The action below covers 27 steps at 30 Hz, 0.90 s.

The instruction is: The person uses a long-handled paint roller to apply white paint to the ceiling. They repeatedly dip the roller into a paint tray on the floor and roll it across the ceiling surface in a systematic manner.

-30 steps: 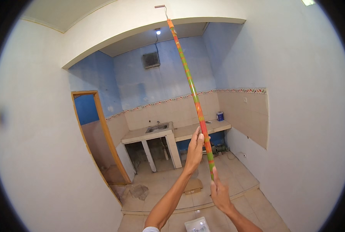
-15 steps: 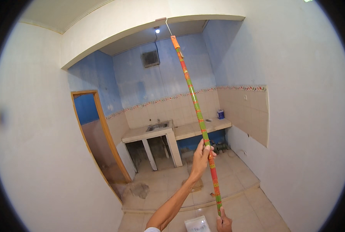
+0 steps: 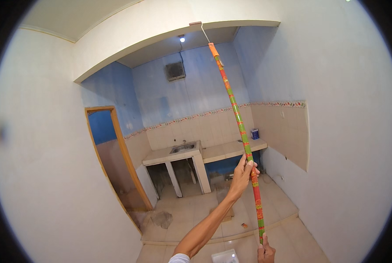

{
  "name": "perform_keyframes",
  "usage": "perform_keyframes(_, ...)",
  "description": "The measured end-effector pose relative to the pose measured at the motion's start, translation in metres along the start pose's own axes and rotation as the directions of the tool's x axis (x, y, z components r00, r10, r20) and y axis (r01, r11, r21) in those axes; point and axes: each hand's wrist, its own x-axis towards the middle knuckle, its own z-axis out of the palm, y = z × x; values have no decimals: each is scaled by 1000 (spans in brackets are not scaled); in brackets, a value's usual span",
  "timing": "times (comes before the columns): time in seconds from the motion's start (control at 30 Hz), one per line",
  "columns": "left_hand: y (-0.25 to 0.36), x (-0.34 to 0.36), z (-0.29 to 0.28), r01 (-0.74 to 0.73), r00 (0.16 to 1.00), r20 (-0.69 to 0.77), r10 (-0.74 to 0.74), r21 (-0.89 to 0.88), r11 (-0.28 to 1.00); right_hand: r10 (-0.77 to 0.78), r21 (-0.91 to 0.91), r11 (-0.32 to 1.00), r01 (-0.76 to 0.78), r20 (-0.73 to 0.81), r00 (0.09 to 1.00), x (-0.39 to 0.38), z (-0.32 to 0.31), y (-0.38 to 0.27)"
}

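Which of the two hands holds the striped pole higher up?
The left hand: it grips the pole nearer the roller, while the right hand holds it near the picture's lower edge.

Left forearm (image 3: 208,224): bare, one, rising slantwise from the lower edge toward upper right; white sleeve end (image 3: 179,258) at its base.

Left wrist (image 3: 230,198): roughly in line with the forearm.

Left hand (image 3: 241,179): bare, raised, the higher and farther forward of the pair; closed in a grip. Left thumb (image 3: 249,164) directed upward across the near side; fingertips (image 3: 257,171) showing at the right.

Right hand (image 3: 266,253): bare, low, at the lower edge, right of the left hand; closed in a grip. Right thumb (image 3: 264,239) pointing up, fingers curled. Right wrist and forearm: outside the view.
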Motion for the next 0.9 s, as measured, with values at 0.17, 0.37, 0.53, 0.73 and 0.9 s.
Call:
perform_keyframes(0.17,1,8,0,-27,999,-20,28,52,998,-27,-29,999,27,-10,1000,42,-6,-26)
perform_keyframes(0.37,12,16,6,-146,986,-50,159,197,969,-40,-58,997,41,21,999,144,-19,-93)
perform_keyframes(0.53,10,15,1,-208,966,-109,234,207,956,-82,-72,994,80,-28,996,218,-16,-105)
perform_keyframes(0.73,14,-7,-19,-169,961,-181,208,208,963,-280,-66,960,273,-145,949,307,0,-114)
perform_keyframes(0.9,10,-18,-39,-122,974,-149,170,285,951,-412,-99,911,400,-180,893,385,-11,-131)
